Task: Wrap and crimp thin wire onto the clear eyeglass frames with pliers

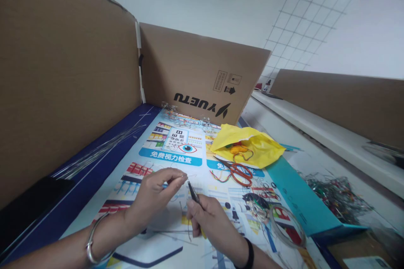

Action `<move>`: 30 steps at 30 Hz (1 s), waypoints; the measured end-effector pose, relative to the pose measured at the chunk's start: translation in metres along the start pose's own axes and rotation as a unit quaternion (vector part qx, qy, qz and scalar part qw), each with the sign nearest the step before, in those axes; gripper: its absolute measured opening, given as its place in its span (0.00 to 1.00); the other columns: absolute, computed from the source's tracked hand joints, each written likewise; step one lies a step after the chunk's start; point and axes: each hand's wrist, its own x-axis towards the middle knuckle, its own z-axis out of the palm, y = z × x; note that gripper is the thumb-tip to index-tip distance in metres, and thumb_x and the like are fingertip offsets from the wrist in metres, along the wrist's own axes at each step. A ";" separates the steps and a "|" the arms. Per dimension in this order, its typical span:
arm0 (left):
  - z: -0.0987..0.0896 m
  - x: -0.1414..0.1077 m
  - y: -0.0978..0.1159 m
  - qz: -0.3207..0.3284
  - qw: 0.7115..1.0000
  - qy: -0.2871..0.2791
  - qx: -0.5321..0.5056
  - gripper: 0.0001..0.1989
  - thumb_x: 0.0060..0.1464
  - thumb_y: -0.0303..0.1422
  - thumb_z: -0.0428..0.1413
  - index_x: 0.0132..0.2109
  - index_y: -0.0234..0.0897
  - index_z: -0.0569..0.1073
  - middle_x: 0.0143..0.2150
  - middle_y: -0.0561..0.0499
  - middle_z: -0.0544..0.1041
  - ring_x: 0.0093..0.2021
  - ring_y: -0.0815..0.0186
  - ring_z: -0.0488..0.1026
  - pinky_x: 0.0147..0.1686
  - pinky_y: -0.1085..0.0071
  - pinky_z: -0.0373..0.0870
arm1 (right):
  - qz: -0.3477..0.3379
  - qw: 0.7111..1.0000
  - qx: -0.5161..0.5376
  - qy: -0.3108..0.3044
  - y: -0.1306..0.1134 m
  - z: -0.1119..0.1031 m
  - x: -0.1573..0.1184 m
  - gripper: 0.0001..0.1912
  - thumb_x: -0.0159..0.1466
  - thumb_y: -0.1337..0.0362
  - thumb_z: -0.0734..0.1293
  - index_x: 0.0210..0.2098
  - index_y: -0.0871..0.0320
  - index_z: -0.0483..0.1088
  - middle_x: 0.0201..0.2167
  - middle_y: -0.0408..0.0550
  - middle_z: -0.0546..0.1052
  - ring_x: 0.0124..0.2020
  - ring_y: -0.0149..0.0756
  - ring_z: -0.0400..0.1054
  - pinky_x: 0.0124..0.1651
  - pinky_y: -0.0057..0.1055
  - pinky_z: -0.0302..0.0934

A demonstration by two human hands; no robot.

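A thin silver piece of wire (193,175) is at the fingertips of the left hand (158,188). The thumb and first finger of that hand are pinched together on it. The wire is so small that it is hard to see. The right hand (212,218) is curled tight round dark metal pliers with yellow on the handles (193,192). The tips of the pliers are just beside the left fingertips. I cannot tell if they touch the wire.

Under both hands, a bright printed paper poster (85,222) covers the surface. Past the left hand it has a blue strip (170,157) with white writing, "免费视力检查", and a picture of an eye and a letter chart above. Past the right hand, another blue strip starts "免费", but scissors with red handles (241,174) and a yellow bag (268,151) hide part of it. Orange thread (239,149) pokes out of the bag.

To the right of the right hand lies a round glass with a pale rim (274,218). Farther right is a tangled heap of shiny wire bits (339,197). Long straight silver wires (104,151) lie left of the left hand. Far past both hands stands a brown cardboard panel (202,67) with "YUETU" upside down in black, a leaf shape and an arrow. Its small boxed print is too tiny to read.
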 end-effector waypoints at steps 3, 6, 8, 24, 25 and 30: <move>0.001 -0.001 -0.001 0.017 1.000 0.006 0.010 0.05 0.52 0.29 0.54 0.32 0.37 0.75 0.32 0.53 0.79 0.34 0.68 0.75 0.36 0.76 0.69 | 0.000 1.000 0.002 0.003 -0.003 0.000 -0.001 0.24 0.59 0.44 0.58 0.25 0.61 0.64 0.13 0.39 0.65 0.14 0.25 0.60 0.20 0.21 0.54; 0.003 -0.002 -0.003 0.020 1.000 0.006 0.014 0.05 0.52 0.30 0.54 0.32 0.37 0.75 0.32 0.52 0.79 0.34 0.68 0.75 0.36 0.76 0.70 | 0.015 1.000 -0.005 0.008 -0.006 -0.001 -0.001 0.24 0.58 0.44 0.58 0.24 0.61 0.64 0.12 0.38 0.64 0.13 0.24 0.58 0.18 0.20 0.52; 0.003 -0.003 -0.005 0.026 0.999 0.003 0.018 0.05 0.53 0.30 0.54 0.33 0.37 0.75 0.33 0.53 0.79 0.34 0.68 0.75 0.36 0.76 0.69 | 0.016 1.000 -0.009 0.008 -0.007 -0.001 -0.001 0.24 0.58 0.45 0.58 0.24 0.61 0.64 0.11 0.38 0.63 0.12 0.24 0.57 0.17 0.20 0.51; -0.006 0.012 0.004 0.029 0.990 -0.138 0.014 0.09 0.54 0.29 0.50 0.36 0.37 0.75 0.35 0.50 0.78 0.35 0.67 0.74 0.37 0.74 0.69 | 0.015 0.999 -0.046 -0.022 -0.014 -0.003 -0.003 0.18 0.61 0.55 0.56 0.23 0.60 0.64 0.07 0.35 0.58 0.10 0.23 0.51 0.16 0.19 0.47; -0.009 0.014 0.005 0.032 0.986 -0.161 0.020 0.10 0.54 0.29 0.49 0.36 0.37 0.75 0.35 0.50 0.78 0.35 0.67 0.74 0.37 0.73 0.69 | 0.018 0.998 -0.044 -0.028 -0.014 -0.003 -0.003 0.18 0.61 0.54 0.56 0.23 0.60 0.64 0.07 0.35 0.58 0.10 0.23 0.51 0.15 0.19 0.47; -0.021 0.021 0.009 0.076 0.967 -0.232 0.070 0.12 0.53 0.26 0.47 0.38 0.37 0.75 0.34 0.49 0.78 0.34 0.66 0.73 0.35 0.73 0.67 | 0.016 0.997 -0.052 -0.054 -0.012 -0.006 -0.003 0.18 0.61 0.53 0.57 0.24 0.60 0.65 0.08 0.35 0.57 0.11 0.23 0.52 0.16 0.19 0.47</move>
